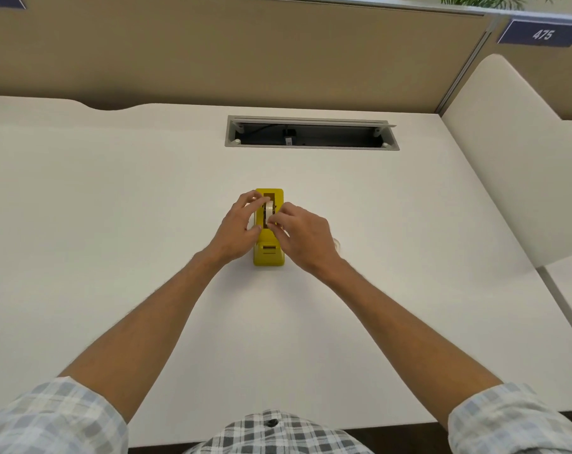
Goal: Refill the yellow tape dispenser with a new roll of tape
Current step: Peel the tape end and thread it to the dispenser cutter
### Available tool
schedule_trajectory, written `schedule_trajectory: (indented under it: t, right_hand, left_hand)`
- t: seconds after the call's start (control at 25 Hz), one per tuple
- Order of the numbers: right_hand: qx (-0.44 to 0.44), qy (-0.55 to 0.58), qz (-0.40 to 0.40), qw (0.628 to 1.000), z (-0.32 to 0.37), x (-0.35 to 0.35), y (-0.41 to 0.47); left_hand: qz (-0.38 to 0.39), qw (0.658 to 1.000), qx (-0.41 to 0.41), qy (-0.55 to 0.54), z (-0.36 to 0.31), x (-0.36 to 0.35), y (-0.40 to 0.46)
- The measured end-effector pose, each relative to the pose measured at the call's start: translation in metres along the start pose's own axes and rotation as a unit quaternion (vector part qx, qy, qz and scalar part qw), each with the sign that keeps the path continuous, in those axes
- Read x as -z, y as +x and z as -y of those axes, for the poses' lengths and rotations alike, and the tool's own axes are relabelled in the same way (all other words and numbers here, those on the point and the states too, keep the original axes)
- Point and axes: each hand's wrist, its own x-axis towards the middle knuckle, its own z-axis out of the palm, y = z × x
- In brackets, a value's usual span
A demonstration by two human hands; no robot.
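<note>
Both hands (pixel 268 232) pinch the tape roll (pixel 269 212) in the lengthwise-lying dispenser (pixel 269 253).

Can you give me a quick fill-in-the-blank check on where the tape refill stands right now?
1. The tape roll sits in the slot of a dispenser coloured ____.
2. The number of hands touching the roll is ____.
3. The dispenser stands on a white ____, nearer the person than the open cable tray.
4. The sign on the partition at upper right reads ____.

Missing words: yellow; two (left hand, right hand); desk; 475.
</note>
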Motion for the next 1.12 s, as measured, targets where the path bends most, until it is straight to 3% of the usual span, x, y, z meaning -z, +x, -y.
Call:
schedule_trajectory:
  t: [0.2, 0.8, 1.12]
  right_hand:
    - [0.036, -0.067, -0.006, 0.997, 0.007, -0.013, -0.017]
    - [0.067, -0.062, -0.080, 0.993, 0.010, -0.021, -0.044]
    - [0.085, -0.075, -0.105, 0.988, 0.011, -0.026, -0.057]
  left_hand:
    - [0.001, 1.000, -0.005, 0.008, 0.003, -0.001, 0.001]
    - [-0.007, 1.000, 0.005, 0.026, 0.003, -0.004, -0.002]
    - [-0.142, 0.987, 0.027, 0.069, -0.011, -0.010, -0.022]
